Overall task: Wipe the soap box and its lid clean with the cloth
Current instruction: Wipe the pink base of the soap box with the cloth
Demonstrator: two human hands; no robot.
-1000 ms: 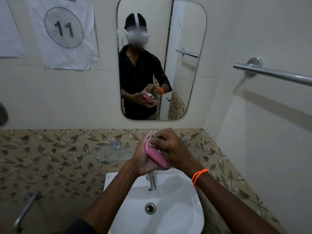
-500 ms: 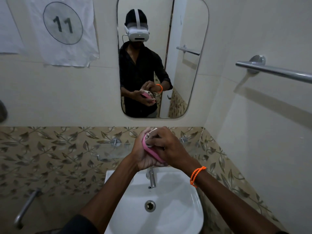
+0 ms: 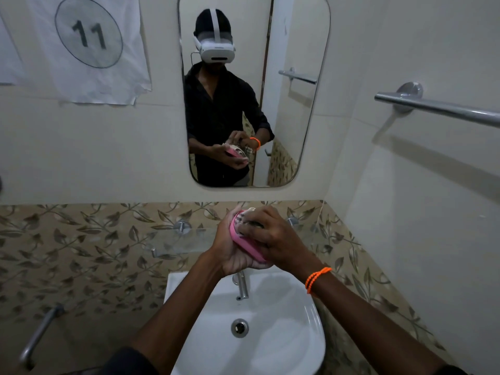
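Cradling the pink soap box in my left hand over the sink, fingers curled round its back. My right hand is bunched on the cloth, pressing it inside. Feels like light, stiff plastic, probably slick if soapy, so I'd grip the rim edges. Can't spot the lid anywhere.

Both hands clasped together, raised
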